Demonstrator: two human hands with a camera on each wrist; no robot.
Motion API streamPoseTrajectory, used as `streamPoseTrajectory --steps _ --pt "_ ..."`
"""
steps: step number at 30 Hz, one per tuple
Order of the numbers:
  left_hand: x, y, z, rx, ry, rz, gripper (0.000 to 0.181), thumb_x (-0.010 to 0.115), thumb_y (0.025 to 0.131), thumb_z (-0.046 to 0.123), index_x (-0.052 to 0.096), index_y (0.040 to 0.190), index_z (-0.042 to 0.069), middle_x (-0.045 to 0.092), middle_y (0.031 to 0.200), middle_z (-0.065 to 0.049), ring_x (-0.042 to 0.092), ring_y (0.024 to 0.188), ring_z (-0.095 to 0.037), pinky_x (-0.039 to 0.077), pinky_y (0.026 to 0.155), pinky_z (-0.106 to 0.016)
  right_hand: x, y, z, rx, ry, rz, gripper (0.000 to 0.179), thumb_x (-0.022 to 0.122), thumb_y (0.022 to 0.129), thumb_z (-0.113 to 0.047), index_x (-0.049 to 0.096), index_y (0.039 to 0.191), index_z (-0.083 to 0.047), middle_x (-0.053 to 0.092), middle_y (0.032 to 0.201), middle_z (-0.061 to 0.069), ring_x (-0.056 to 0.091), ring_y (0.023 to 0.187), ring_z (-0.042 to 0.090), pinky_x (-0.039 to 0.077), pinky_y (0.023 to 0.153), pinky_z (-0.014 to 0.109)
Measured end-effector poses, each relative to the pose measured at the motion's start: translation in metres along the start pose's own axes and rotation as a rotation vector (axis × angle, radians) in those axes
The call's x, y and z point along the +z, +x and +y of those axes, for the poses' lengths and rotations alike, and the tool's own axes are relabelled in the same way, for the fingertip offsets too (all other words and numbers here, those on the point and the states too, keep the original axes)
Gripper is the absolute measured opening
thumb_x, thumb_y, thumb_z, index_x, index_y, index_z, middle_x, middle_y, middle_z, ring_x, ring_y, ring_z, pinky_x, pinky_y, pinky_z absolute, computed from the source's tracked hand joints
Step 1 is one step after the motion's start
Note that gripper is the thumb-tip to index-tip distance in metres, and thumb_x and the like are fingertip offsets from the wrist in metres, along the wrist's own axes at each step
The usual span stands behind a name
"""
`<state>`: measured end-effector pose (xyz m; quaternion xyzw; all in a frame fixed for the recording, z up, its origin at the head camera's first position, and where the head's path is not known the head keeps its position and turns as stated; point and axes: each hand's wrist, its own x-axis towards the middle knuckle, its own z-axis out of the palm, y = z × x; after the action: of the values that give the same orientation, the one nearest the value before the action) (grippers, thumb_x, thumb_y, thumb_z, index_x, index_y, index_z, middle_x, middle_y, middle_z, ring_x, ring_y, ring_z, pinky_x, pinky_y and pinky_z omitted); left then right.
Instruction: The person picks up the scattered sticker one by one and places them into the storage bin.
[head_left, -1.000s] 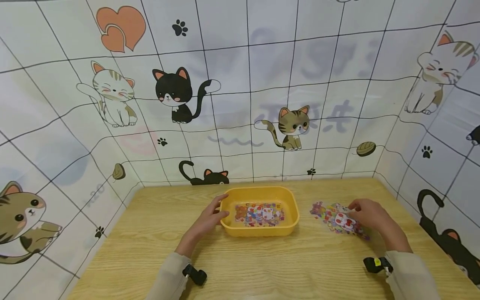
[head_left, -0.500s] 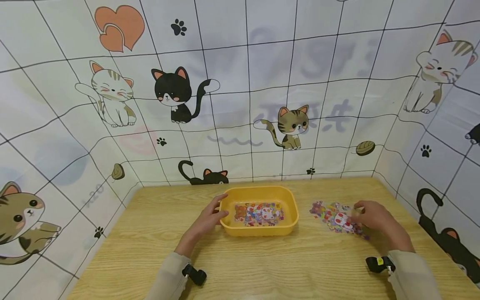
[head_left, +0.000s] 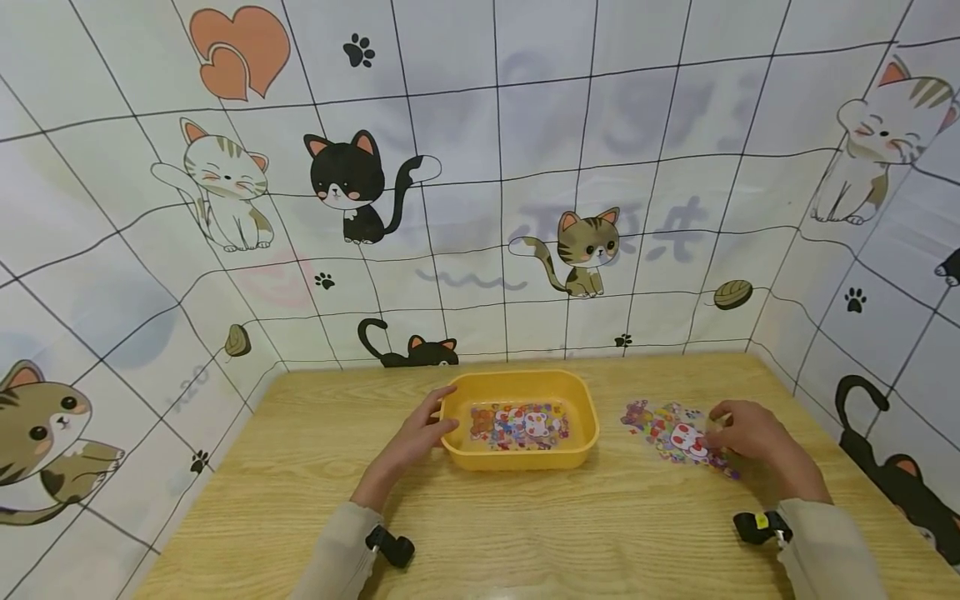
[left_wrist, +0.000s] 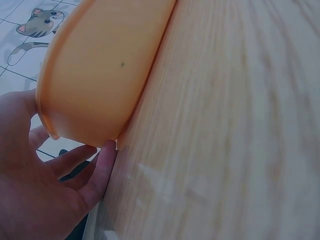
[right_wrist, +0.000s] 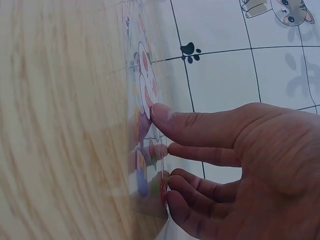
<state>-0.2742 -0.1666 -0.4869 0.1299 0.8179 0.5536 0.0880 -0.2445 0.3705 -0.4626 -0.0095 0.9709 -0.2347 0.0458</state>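
Observation:
My left hand (head_left: pixel 413 435) touches the left end of a yellow plastic tray (head_left: pixel 517 461); in the left wrist view its fingers (left_wrist: pixel 106 162) lie against the outer wall. Inside the tray lies a clear sticker sheet (head_left: pixel 519 427) with colourful cartoon figures. To the right of the tray a second clear sticker sheet (head_left: pixel 678 433) lies on the table. My right hand (head_left: pixel 753 432) is over its right end. In the right wrist view the thumb (right_wrist: pixel 195 125) and fingertips touch the sheet's surface, spaced apart; whether they pinch an edge I cannot tell.
Both the tray and the second sheet are on a wood-grain table (head_left: pixel 480 533). White cloth (head_left: pixel 450 250) printed with cats and grid lines hangs behind and at both sides. Black straps with small devices sit at both wrists.
The right hand has shifted slightly right along the second sticker sheet, its thumb and forefinger a little farther apart. The left hand and tray stay where they were.

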Motion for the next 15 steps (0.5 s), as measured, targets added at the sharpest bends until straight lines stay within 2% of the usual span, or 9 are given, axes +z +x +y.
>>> streamPoseTrajectory --steps 5,8,11,15 --pt "-0.001 0.001 -0.001 -0.004 -0.004 -0.015 0.061 0.059 0.104 0.02 0.035 0.161 0.028 0.043 0.157 -0.022 0.058 0.129 -0.034 0.062 0.089 -0.04 -0.001 0.001 -0.002 0.047 0.008 -0.006 0.057 0.082 0.085 -0.029 0.063 0.12 0.012 0.064 0.115 0.037 0.064 0.094 0.041 0.055 0.078 0.052" --pt "-0.002 0.002 -0.002 0.009 -0.012 -0.029 0.062 0.058 0.105 0.019 0.034 0.161 0.027 0.042 0.157 -0.022 0.058 0.13 -0.035 0.062 0.089 -0.039 -0.004 -0.001 -0.001 0.042 -0.008 -0.01 0.061 0.082 0.085 -0.033 0.063 0.122 0.011 0.066 0.114 0.035 0.065 0.093 0.04 0.055 0.078 0.054" --pt "-0.001 0.003 -0.003 0.015 -0.019 -0.035 0.062 0.058 0.105 0.019 0.034 0.161 0.027 0.042 0.157 -0.023 0.059 0.129 -0.035 0.062 0.089 -0.039 -0.008 -0.005 0.002 0.062 -0.033 -0.037 0.07 0.083 0.083 -0.038 0.059 0.124 0.013 0.069 0.104 0.028 0.063 0.093 0.038 0.052 0.081 0.059" --pt "-0.002 0.002 -0.003 0.007 -0.014 -0.031 0.062 0.059 0.104 0.022 0.035 0.16 0.029 0.044 0.157 -0.022 0.059 0.128 -0.033 0.062 0.089 -0.039 -0.013 -0.008 0.004 0.119 -0.048 -0.079 0.075 0.086 0.079 -0.039 0.056 0.121 0.016 0.064 0.109 0.032 0.058 0.099 0.045 0.049 0.086 0.063"
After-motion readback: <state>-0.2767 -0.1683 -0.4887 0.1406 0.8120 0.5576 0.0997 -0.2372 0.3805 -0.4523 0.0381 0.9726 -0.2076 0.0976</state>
